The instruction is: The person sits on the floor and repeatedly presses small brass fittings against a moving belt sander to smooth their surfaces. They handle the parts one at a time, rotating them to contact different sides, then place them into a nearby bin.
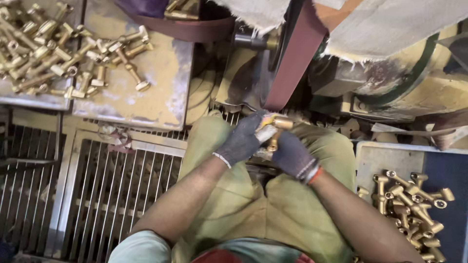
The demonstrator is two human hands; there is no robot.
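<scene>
Both hands wear dark grey knit gloves. My left hand and my right hand together grip one brass fitting, a T-shaped part with a shiny end. The fitting sits just under the lower end of a reddish-brown sanding belt that runs up and to the right on a grimy machine. I cannot tell whether the brass touches the belt. My knees in olive trousers are below the hands.
A pile of several dull brass fittings lies on a worn metal tray at the upper left. More brass fittings fill a bin at the lower right. A metal floor grate lies to my left. Frayed cloth hangs over the machine.
</scene>
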